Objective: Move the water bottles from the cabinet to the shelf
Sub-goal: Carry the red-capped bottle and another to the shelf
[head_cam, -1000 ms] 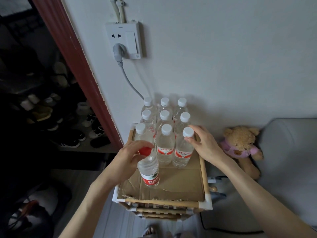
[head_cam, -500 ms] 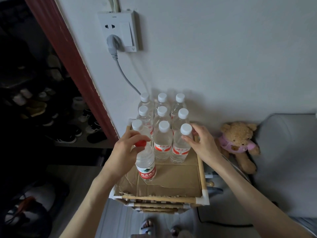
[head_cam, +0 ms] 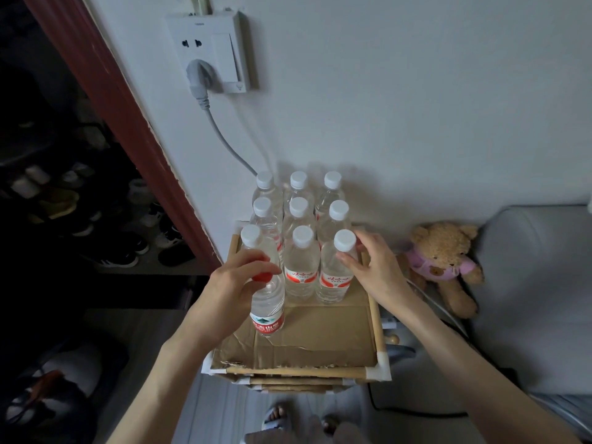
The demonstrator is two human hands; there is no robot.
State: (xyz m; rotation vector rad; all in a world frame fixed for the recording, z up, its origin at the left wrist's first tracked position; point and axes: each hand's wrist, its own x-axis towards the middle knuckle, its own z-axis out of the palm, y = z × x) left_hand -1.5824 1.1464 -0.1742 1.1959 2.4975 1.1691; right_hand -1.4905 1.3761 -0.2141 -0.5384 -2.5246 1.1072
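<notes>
The red-capped bottle (head_cam: 267,302) is held upright by its neck in the left hand (head_cam: 230,293), fingers curled round the cap; its base sits on the cardboard-topped shelf (head_cam: 320,341), at 6 o'clock of the left column of the 9 white-capped bottles (head_cam: 299,235). Its long axis is vertical. The right hand (head_cam: 374,270), at 3 o'clock of the front-right bottle (head_cam: 336,270), pinches its neck just below the cap. A release by the left hand is judged to come next.

Clear glossy plastic water bottles (head_cam: 301,267) with smooth white caps are seen on the matt, torn brown cardboard top of a wooden-framed shelf (head_cam: 373,312); beside it, a plush tan teddy bear (head_cam: 443,251).
</notes>
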